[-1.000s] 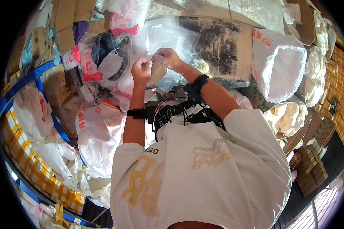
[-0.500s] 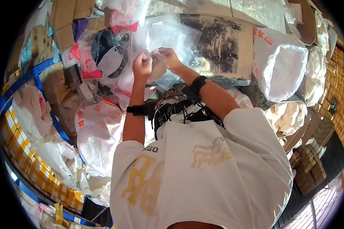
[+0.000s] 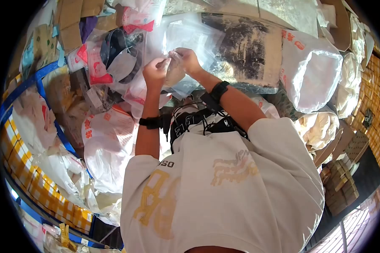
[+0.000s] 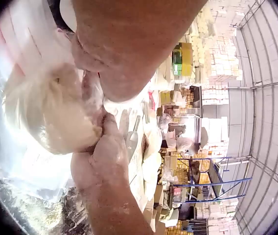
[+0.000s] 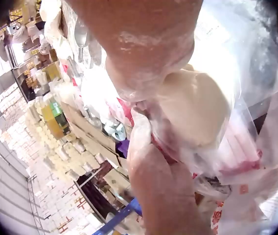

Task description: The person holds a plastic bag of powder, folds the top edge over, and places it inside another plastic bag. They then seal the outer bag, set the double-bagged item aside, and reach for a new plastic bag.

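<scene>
Between both hands hangs a small clear plastic bag (image 3: 174, 76), filled with something pale cream; it looks plump in the left wrist view, where the bag's side (image 4: 56, 115) bulges below the fingers. My left hand (image 3: 155, 71) pinches the gathered top of the bag from one side. Close against it, my right hand (image 3: 188, 61) pinches the same top from the other side, thumb and fingertips together. White powder dusts the right hand (image 5: 149, 54) in the right wrist view. The twisted neck of the bag is partly hidden by the fingers.
Flat clear bags (image 3: 194, 36) lie in a pile just beyond the hands. A large lined white sack (image 3: 312, 80) stands open at right; a red-printed sack (image 3: 107, 147) sits at left. Blue rails (image 3: 50, 74) edge the left side. A powder-marked dark board (image 3: 245, 50) lies ahead.
Both hands keep their pinch on the bag's top. The left hand shifts slightly left and its wrist turns a little; the right hand stays nearly in place.
</scene>
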